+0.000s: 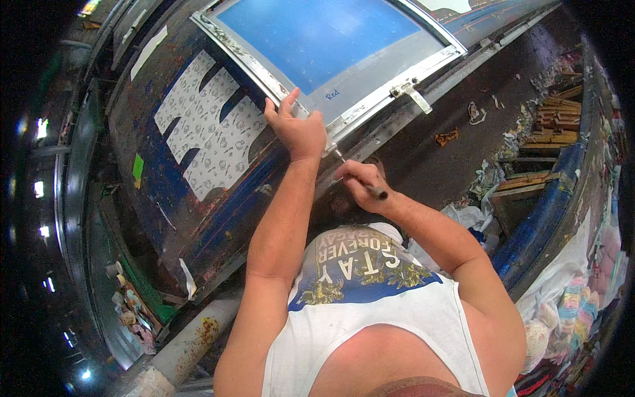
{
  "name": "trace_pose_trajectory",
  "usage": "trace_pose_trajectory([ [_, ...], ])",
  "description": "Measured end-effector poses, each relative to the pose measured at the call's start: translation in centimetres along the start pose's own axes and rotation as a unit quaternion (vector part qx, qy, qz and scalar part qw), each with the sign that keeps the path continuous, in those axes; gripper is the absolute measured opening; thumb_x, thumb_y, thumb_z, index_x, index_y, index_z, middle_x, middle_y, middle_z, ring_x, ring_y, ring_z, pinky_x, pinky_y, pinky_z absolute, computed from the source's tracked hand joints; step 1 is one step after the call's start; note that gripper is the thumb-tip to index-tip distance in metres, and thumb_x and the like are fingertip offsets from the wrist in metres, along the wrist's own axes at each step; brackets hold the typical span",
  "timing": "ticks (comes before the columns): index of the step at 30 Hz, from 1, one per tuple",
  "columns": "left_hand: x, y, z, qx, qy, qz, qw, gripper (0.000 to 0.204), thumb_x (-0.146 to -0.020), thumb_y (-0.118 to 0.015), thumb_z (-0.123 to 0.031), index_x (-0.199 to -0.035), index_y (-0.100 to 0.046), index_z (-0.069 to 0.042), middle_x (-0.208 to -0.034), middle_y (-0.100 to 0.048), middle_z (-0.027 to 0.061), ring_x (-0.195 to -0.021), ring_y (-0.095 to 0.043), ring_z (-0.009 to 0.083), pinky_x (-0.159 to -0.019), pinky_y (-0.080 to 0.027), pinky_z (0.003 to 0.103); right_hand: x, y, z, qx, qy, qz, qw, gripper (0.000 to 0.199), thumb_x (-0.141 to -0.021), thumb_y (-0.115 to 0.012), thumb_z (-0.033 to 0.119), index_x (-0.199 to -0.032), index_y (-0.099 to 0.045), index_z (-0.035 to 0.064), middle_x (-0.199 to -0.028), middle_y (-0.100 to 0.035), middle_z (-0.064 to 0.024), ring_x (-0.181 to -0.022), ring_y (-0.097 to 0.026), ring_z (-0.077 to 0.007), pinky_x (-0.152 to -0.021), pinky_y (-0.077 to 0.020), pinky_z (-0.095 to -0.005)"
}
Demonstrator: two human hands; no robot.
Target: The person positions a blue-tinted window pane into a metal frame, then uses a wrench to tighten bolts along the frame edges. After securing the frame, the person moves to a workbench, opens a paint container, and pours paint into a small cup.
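A silkscreen frame (264, 83) with pale metal bars and a blue-and-grey mesh (311, 43) lies over the long printing table (142, 192). My left hand (297, 131) rests on its near left corner, fingers spread along the bar. Just below that corner, my right hand (362, 182) is wrapped round a slim rod-like tool (378, 192). Its metallic tip points up toward the corner; its dark end sticks out behind my fist. Whether the tip touches the frame, I cannot tell. A metal clamp bracket (411, 96) sits on the frame's near right edge.
White patterned fabric pieces (211, 126) lie flat on the stained table, left of the frame. A metal rail (380, 135) follows the table's near edge. Across the floor (423, 152) at right are wooden pieces (559, 119) and a blue-edged table (539, 218). A rusty pipe (198, 334) is lower left.
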State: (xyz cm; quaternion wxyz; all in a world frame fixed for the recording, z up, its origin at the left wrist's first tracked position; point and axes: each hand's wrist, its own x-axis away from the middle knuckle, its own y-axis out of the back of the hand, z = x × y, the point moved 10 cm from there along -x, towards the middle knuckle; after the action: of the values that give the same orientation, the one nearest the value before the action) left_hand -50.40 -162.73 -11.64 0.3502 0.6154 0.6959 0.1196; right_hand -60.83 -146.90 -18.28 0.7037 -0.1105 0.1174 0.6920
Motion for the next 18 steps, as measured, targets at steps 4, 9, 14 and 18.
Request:
trace_pose_trajectory([
  [4,-0.2,0.5,0.1,0.036,-0.002,-0.010,0.999,0.049,-0.079,-0.074,-0.001,-0.128,-0.075,-0.005,-0.166,-0.028,0.0345,-0.156,-0.035,0.0500,-0.128,-0.030,0.050,-0.5,-0.9,2.0,0.339,0.005,0.148,0.929,0.017,-0.097,-0.063,0.012,-0.111,-0.067,0.0058,-0.090,-0.069,-0.0193,-0.075,-0.073,-0.0418,-0.065,-0.0591,-0.0497],
  [9,-0.4,1.7,0.6,0.043,-0.005,-0.024,0.999,0.048,-0.079,-0.073,0.000,-0.126,-0.075,-0.003,-0.167,-0.029,0.0350,-0.155,-0.036,0.0503,-0.127,-0.033,0.050,-1.2,-2.9,3.3,0.534,-0.034,0.199,0.821,0.017,-0.098,-0.065,0.023,-0.095,-0.069,0.0068,-0.089,-0.071,-0.0175,-0.072,-0.079,-0.0349,-0.056,-0.0627,-0.0482],
  [14,0.0,2.3,1.2,0.070,0.014,-0.022,0.997,0.047,-0.079,-0.072,0.000,-0.126,-0.075,-0.002,-0.167,-0.027,0.0352,-0.155,-0.035,0.0510,-0.128,-0.033,0.051,-1.1,-3.5,4.3,0.521,0.023,0.186,0.833,0.015,-0.095,-0.067,0.021,-0.093,-0.069,0.0070,-0.085,-0.071,-0.0154,-0.072,-0.079,-0.0326,-0.054,-0.0625,-0.0454],
  [18,0.0,1.1,0.8,0.041,0.016,-0.020,0.999,0.045,-0.080,-0.070,0.000,-0.125,-0.074,-0.002,-0.167,-0.025,0.0349,-0.156,-0.032,0.0508,-0.128,-0.032,0.051,-0.7,-1.8,3.9,0.525,0.046,0.145,0.838,0.012,-0.093,-0.068,0.020,-0.092,-0.068,0.0080,-0.083,-0.071,-0.0136,-0.070,-0.078,-0.0324,-0.055,-0.0621,-0.0451],
])
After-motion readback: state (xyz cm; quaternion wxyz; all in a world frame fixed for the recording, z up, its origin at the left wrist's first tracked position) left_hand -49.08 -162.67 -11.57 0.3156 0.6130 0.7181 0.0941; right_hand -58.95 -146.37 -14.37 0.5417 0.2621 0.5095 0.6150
